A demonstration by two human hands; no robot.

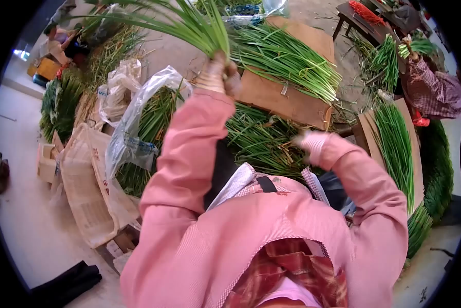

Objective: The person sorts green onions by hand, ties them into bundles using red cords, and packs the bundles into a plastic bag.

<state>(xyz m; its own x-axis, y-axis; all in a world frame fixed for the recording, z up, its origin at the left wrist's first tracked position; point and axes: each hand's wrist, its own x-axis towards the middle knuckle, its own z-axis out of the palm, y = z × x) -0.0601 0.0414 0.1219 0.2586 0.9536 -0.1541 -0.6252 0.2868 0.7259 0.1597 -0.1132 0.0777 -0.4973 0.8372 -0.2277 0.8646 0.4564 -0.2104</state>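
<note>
My left hand (pixel 221 72) is raised at the top middle, closed around a bunch of garlic chives (pixel 207 33) whose long green leaves fan out up and to the left. Lower on the right, my right hand (pixel 308 141) is smeared by motion, so its fingers are unclear. It is over the right edge of a loose heap of garlic chives (pixel 264 141) in front of my lap. Beyond, a neatly aligned pile of garlic chives (pixel 287 59) lies on a brown board (pixel 271 97), pale stem ends pointing right.
On my left stand a plastic bag of greens (pixel 148 120) and a beige plastic crate (pixel 84 179). A long stack of chives (pixel 394 149) lies on a board to my right. One person (pixel 433 84) sits at the right holding greens; another person (pixel 61 43) is far left.
</note>
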